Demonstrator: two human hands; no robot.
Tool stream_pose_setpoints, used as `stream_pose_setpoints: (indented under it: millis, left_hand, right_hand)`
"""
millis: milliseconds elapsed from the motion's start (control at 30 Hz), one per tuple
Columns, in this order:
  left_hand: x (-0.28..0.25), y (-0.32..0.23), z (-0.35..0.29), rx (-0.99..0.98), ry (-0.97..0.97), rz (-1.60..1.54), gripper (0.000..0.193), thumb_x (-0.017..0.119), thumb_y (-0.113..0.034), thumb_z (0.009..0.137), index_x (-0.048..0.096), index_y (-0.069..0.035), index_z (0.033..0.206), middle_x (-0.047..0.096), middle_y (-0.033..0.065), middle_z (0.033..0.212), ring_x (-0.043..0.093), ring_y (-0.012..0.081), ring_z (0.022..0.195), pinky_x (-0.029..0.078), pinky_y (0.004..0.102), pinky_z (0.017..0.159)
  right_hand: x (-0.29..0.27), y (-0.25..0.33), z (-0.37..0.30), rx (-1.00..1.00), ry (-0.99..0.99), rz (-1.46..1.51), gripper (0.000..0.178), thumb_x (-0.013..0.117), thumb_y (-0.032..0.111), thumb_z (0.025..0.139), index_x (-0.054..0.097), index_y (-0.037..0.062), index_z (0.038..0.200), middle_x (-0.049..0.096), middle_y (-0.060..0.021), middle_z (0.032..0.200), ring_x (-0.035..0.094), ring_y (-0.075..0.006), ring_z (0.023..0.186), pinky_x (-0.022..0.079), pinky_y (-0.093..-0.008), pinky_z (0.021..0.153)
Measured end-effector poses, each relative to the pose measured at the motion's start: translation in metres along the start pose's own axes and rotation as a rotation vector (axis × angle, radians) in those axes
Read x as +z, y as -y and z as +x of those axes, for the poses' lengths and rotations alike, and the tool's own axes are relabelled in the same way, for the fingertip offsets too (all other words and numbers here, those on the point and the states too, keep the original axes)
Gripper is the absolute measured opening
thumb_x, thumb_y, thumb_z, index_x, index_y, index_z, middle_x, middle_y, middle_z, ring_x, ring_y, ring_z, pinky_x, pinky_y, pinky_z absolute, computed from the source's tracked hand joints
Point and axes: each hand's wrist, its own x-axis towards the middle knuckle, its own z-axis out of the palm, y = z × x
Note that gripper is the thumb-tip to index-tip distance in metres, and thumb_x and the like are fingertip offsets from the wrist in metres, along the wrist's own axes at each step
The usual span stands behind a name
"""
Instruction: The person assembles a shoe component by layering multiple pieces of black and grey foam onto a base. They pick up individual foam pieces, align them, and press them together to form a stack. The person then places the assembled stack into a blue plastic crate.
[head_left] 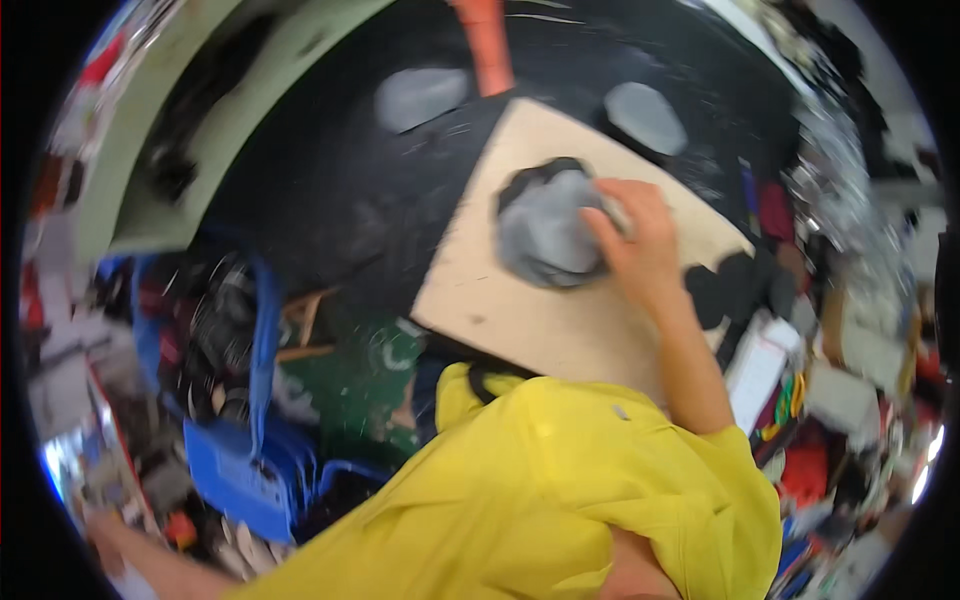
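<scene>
On a pale square board (560, 330) lies a grey rounded piece (545, 225), with black material showing round its edge. My right hand (640, 240) is at the right side of this piece, its fingers curled together. A small pale thing shows between thumb and fingers, too blurred to name. Far out at the lower left, my left hand (108, 540) hangs away from the table, smeared near the picture's rim; its fingers cannot be made out.
Two more grey rounded pieces, one left (422, 98) and one right (646, 117), lie on the black table (340, 190). Black round pieces (715, 290) sit by the board's right corner. A blue basket (265, 340) stands at left. Clear plastic wrapping (850, 170) crowds the right.
</scene>
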Motion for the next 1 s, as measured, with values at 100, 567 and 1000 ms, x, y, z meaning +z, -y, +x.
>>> stream_pose_setpoints:
  millis: [100, 567, 1000]
  left_hand:
    - [0.0, -0.021, 0.025, -0.016, -0.178, 0.081, 0.075, 0.079, -0.038, 0.067, 0.053, 0.01, 0.118, 0.056, 0.0284, 0.117, 0.054, 0.0404, 0.109, 0.045, 0.0486, 0.092]
    - [0.038, 0.09, -0.314, 0.498, 0.803, 0.187, 0.077, 0.074, -0.054, 0.072, 0.056, -0.002, 0.126, 0.06, 0.0237, 0.121, 0.057, 0.0399, 0.111, 0.044, 0.0476, 0.095]
    - [-0.256, -0.366, -0.49, -0.247, 2.429, -1.374, 0.032, 0.06, -0.003, 0.093, 0.06, 0.007, 0.123, 0.067, 0.0112, 0.109, 0.062, 0.0107, 0.096, 0.048, 0.0238, 0.087]
  right_hand:
    - [0.011, -0.001, 0.001, 0.006, 0.106, -0.035, 0.047, 0.075, 0.015, 0.075, 0.061, 0.002, 0.118, 0.063, -0.0167, 0.113, 0.057, -0.0338, 0.105, 0.045, -0.041, 0.093]
    - [0.003, 0.005, 0.012, 0.546, -0.015, 0.644, 0.031, 0.069, 0.01, 0.084, 0.058, 0.005, 0.113, 0.065, -0.0051, 0.096, 0.06, -0.0108, 0.085, 0.047, -0.0242, 0.075]
    - [-0.01, 0.087, 0.024, 0.071, 0.101, 0.476, 0.036, 0.073, 0.003, 0.075, 0.063, 0.0062, 0.109, 0.065, -0.0084, 0.091, 0.063, -0.0224, 0.081, 0.051, -0.0314, 0.074]
